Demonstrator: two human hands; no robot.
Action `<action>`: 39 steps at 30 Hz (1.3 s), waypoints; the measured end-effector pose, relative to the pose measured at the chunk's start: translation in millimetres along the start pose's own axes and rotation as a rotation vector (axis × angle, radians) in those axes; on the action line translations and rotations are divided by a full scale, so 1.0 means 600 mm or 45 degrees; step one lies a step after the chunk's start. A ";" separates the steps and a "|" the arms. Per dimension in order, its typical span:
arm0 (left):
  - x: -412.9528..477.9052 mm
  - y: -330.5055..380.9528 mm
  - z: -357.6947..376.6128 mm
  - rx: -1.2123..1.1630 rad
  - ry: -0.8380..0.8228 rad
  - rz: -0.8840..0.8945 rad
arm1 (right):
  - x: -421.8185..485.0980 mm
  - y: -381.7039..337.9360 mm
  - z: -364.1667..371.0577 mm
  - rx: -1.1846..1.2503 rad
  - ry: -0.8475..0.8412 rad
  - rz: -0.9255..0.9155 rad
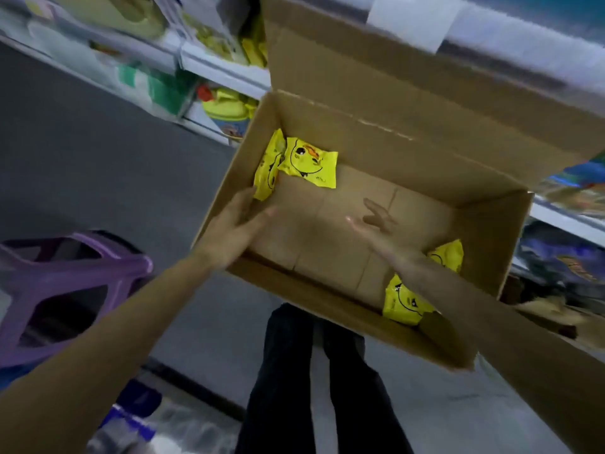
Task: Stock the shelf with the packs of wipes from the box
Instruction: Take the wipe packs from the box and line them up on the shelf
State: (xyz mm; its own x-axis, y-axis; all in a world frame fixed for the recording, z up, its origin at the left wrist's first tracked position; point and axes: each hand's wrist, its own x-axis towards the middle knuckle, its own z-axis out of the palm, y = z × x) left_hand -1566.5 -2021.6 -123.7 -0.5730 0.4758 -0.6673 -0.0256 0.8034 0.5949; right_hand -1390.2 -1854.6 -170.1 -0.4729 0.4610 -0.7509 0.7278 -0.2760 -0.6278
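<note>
An open cardboard box (484, 231) fills the middle of the head view, its flaps folded out. Two yellow packs of wipes with a duck face (309, 162) lie in its far left corner. Two more yellow packs (404, 303) lie at the near right, one partly under my forearm. My left hand (240, 221) reaches over the box's left wall, fingers straight and empty. My right hand (376, 237) hovers above the bare box floor, fingers spread, holding nothing. Both hands are blurred.
Shelves (216, 65) with yellow and green goods run along the back left; more shelving (563, 221) stands at the right. A purple plastic stool (65, 283) stands on the grey floor at the left. My dark-trousered legs (314, 381) are below the box.
</note>
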 end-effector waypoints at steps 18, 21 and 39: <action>0.218 -0.094 0.135 -0.382 -0.004 -0.092 | 0.400 0.031 0.139 0.452 0.557 -0.144; 0.226 -0.098 0.129 -0.451 0.051 -0.124 | 0.424 0.035 0.148 0.424 0.621 -0.143; 0.252 -0.068 0.106 -0.020 -0.239 0.215 | 0.223 0.058 0.035 0.311 0.084 -0.329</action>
State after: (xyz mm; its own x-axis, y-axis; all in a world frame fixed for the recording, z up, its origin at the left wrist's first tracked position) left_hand -1599.7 -1959.6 -277.3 -0.4077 0.6622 -0.6287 0.0438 0.7020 0.7109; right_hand -1438.6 -1820.2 -296.3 -0.5869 0.5929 -0.5515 0.4448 -0.3330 -0.8314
